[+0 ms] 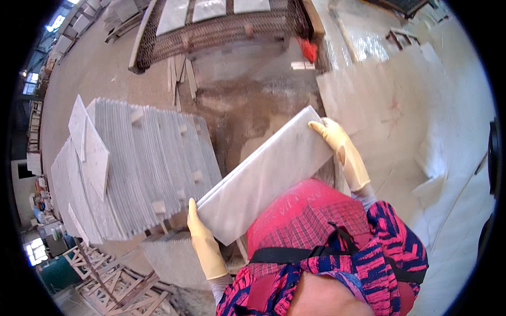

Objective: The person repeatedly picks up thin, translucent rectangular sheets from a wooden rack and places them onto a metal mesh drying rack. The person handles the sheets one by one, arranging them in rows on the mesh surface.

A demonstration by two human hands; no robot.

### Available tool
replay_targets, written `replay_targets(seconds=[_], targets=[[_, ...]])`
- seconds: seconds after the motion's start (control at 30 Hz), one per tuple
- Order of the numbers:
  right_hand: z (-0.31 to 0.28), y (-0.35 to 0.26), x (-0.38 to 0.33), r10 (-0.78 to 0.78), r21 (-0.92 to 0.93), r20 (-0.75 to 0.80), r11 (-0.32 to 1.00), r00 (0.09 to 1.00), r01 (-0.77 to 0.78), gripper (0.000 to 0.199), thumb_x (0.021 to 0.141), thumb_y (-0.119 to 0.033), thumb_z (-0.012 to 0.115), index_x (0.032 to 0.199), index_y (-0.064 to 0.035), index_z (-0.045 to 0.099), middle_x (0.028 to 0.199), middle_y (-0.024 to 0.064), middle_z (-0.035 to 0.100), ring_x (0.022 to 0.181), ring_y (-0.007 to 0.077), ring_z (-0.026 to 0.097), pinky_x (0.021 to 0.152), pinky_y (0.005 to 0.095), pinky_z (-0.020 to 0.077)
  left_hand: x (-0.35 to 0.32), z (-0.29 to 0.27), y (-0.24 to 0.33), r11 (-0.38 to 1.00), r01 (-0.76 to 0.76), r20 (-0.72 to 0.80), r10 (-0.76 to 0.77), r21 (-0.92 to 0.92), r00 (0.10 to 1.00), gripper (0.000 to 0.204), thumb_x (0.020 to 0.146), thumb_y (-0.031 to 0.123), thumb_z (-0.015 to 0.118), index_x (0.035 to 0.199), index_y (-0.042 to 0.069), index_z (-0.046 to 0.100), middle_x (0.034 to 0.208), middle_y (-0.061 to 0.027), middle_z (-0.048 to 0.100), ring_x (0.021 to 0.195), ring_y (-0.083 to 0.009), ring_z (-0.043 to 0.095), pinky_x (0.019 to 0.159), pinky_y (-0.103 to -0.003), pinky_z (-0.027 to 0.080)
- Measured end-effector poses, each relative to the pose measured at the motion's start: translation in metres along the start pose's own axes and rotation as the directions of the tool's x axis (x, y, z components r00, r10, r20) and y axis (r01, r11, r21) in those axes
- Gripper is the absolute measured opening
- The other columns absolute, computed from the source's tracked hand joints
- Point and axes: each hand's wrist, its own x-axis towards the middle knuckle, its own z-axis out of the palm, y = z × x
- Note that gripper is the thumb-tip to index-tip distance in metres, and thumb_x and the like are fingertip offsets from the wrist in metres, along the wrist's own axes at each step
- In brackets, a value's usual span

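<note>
A long pale grey-white stone tile [269, 176] slants across in front of my body, its right end higher in the picture; a line along its far edge suggests two tiles lying together. My left hand [203, 239], in a yellow rubber glove, grips the left end with the thumb over the edge. At the far right end my right hand [342, 150], gloved the same way, is closed round the corner. To the left stands a large row of similar tiles [153, 158] on edge, with small pale spacer blocks among them. A loose tile [95, 152] leans on that row's left side.
Ahead is a mesh-topped conveyor [221, 31] carrying several white tiles, with a red cloth [307, 50] at its right corner. Thin wooden strips [182, 79] lie on the floor before it. Wooden frames [126, 289] pile up at lower left. Large pale sheets [379, 105] spread on the right.
</note>
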Motion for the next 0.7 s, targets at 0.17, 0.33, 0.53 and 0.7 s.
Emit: replay_targets(seconds=[0.17, 0.33, 0.53, 0.7], targets=[[0.009, -0.050, 0.044, -0.017, -0.019, -0.039, 1.000, 0.999, 0.016, 0.061, 0.091, -0.044, 0.075, 0.132, -0.0005, 0.061, 0.116, 0.0134, 0.071, 0.101, 0.0214, 0.068, 0.087, 0.0362, 0.0532, 0.015, 0.046, 0.062, 1.000, 0.005, 0.011, -0.004, -0.008, 1.000, 0.064, 0.096, 0.057, 0.059, 0.132, 0.005, 0.061, 0.130, -0.0136, 0.065, 0.116, -0.0267, 0.064, 0.099, -0.044, 0.050], [0.021, -0.086, 0.080, 0.053, -0.028, -0.011, 0.998, 0.999, -0.053, 0.061, 0.091, -0.042, 0.075, 0.134, -0.0009, 0.060, 0.117, 0.0141, 0.071, 0.100, 0.0218, 0.069, 0.087, 0.0358, 0.0539, 0.058, 0.058, 0.084, 0.998, 0.067, 0.027, -0.067, -0.003, 0.997, 0.065, 0.095, 0.057, 0.060, 0.134, 0.006, 0.061, 0.131, -0.0139, 0.065, 0.117, -0.0274, 0.063, 0.100, -0.046, 0.049], [0.044, -0.153, 0.151, 0.093, -0.147, 0.116, 0.986, 0.989, -0.076, 0.062, 0.090, -0.043, 0.074, 0.133, -0.0007, 0.061, 0.119, 0.0147, 0.071, 0.104, 0.0242, 0.069, 0.089, 0.0375, 0.0534, 0.095, 0.078, 0.082, 0.971, 0.159, 0.025, -0.157, -0.181, 0.987, 0.074, 0.092, 0.062, 0.062, 0.137, 0.003, 0.059, 0.136, -0.0141, 0.062, 0.121, -0.0296, 0.061, 0.106, -0.047, 0.045], [0.079, -0.209, 0.244, 0.026, -0.284, 0.252, 0.958, 0.967, 0.048, 0.070, 0.086, -0.051, 0.075, 0.134, -0.0018, 0.062, 0.127, 0.0188, 0.068, 0.114, 0.0286, 0.066, 0.097, 0.0404, 0.0498, 0.073, 0.117, 0.117, 0.920, 0.198, -0.029, -0.220, -0.339, 0.975, 0.085, 0.088, 0.067, 0.062, 0.142, 0.001, 0.056, 0.145, -0.0157, 0.057, 0.129, -0.0330, 0.056, 0.112, -0.049, 0.039]])
